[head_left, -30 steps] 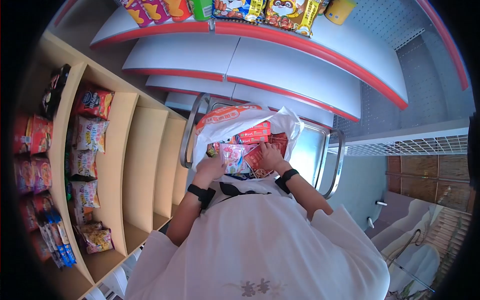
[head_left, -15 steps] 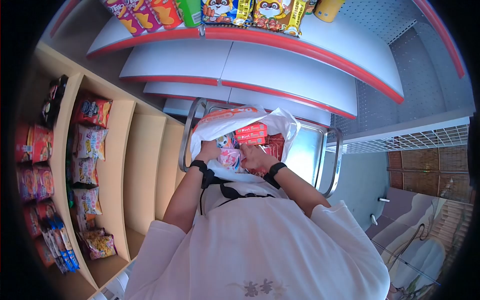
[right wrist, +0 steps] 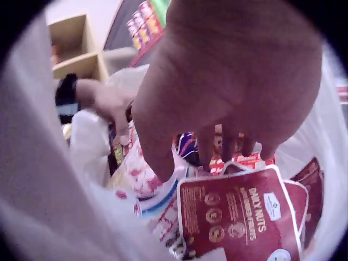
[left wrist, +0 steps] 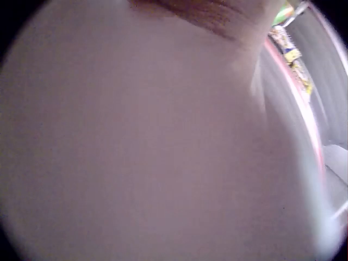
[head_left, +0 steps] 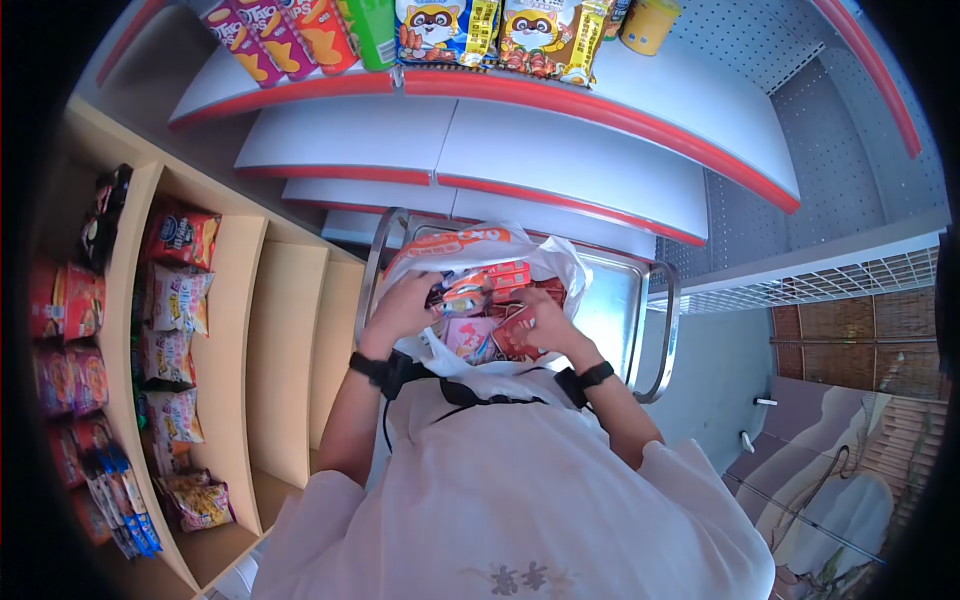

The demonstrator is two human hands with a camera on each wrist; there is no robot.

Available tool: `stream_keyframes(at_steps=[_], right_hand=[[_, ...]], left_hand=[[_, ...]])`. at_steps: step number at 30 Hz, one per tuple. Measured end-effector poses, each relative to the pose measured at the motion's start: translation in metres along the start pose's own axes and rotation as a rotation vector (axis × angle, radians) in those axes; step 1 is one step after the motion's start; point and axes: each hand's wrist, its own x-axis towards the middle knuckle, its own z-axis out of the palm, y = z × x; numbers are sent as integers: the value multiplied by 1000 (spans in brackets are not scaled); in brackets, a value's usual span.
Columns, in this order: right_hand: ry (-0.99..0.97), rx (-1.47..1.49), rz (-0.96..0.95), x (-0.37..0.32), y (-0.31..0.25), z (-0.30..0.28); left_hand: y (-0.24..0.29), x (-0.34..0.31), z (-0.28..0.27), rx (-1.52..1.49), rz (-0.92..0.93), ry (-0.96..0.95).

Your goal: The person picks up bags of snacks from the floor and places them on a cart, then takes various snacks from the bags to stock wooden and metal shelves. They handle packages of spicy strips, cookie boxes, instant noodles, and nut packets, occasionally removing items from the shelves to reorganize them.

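Note:
A white plastic bag (head_left: 572,272) with orange print gapes open, full of packaged snacks. At the bag's left side, my left hand (head_left: 403,308) reaches in, its fingertips at a colourful packet (head_left: 465,290); whether they grip it I cannot tell. My right hand (head_left: 548,322) hangs loosely bent over the bag's right half. Just under its fingers in the right wrist view lies a dark red Daily Nuts pouch (right wrist: 239,212). A pink packet (head_left: 468,338) lies between the hands, and red boxes (head_left: 508,275) are stacked behind. The left wrist view is mostly filled by blurred pale cloth.
The bag stands on a metal cart (head_left: 612,300) with a tubular handle (head_left: 664,335) at its right. Ahead rise white shelves (head_left: 570,150) with red edges, snack bags (head_left: 550,40) on top. A wooden shelf unit (head_left: 285,340) with packets stands on the left.
My left hand has shifted back from the bag's middle to its left side, and the colourful packet shows more. The right hand has moved right, off the pink packet. The view has tilted up slightly.

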Motion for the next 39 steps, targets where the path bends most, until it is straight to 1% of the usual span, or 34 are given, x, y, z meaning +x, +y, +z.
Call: stream_keyframes(at_steps=[2, 3, 5, 6, 8, 9, 10, 12, 13, 14, 16, 17, 18, 20, 22, 23, 24, 25, 26, 27, 28, 30, 31, 32, 33, 34, 35, 36, 38, 39], right_hand=[[-35, 476, 180, 1, -28, -41], [-44, 472, 178, -1, -51, -61], [105, 696, 17, -2, -96, -99], [101, 693, 14, 0, -108, -109], [254, 225, -139, 4, -123, -124], [294, 152, -154, 6, -127, -126], [288, 143, -157, 8, -128, -127], [108, 578, -97, 11, -126, -126], [68, 583, -65, 14, -121, -123], [52, 572, -66, 14, -120, -122], [15, 740, 6, 14, -120, -123], [65, 876, 33, 11, -119, -121], [62, 856, 29, 9, -117, -118], [383, 1104, 86, 3, -110, -116], [569, 1302, 14, 2, -108, -113], [623, 1392, -3, 2, -112, -113], [673, 1488, -21, 4, -119, -112], [677, 1520, -11, 6, -121, -109], [672, 1535, -18, 9, -124, -104], [668, 1525, 1, 11, -129, -97], [665, 1515, 21, 12, -133, -89], [631, 1553, 41, 11, -146, -74], [602, 1485, 10, 10, -148, -70], [576, 1418, -19, 9, -149, -67], [567, 1414, -21, 8, -140, -70], [522, 1319, -90, 7, -125, -76], [477, 1225, -155, 5, -115, -82], [498, 1038, -139, 6, -122, -92], [338, 991, -94, 5, -122, -111], [339, 988, -94, 6, -130, -114]], left_hand=[[38, -17, -33, -148, 104, 216], [49, -21, -43, -153, 97, 222], [61, -22, -58, -338, 237, 271], [59, -19, -61, -339, 236, 277], [55, -15, -66, -619, 222, -4], [58, -14, -64, -792, 221, -53], [59, -14, -65, -799, 224, -45], [64, -14, -67, -795, 265, -199], [65, -14, -63, -966, 282, -235], [63, -13, -63, -980, 282, -220], [61, -12, -69, -983, 254, -132], [61, -18, -75, -1035, 215, -1], [58, -25, -79, -1044, 230, 11], [52, -35, -77, -1223, 155, 303], [54, -40, -61, -1228, 173, 277], [57, -43, -54, -1204, 163, 249], [66, -43, -47, -1219, 172, 261], [81, -40, -40, -1263, 176, 206], [96, -38, -32, -1304, 176, 150], [109, -30, -19, -1439, 286, 299], [111, -26, -15, -1443, 286, 310], [112, -18, -16, -1451, 202, 424], [117, -21, -22, -1540, 164, 502], [115, -21, -24, -1544, 166, 511], [110, -22, -27, -1554, 171, 548], [105, -23, -30, -1562, 174, 585], [102, -27, -37, -1533, 155, 543], [98, -28, -38, -1535, 154, 549], [94, -30, -38, -1283, 226, 556], [95, -30, -38, -1280, 221, 512]])
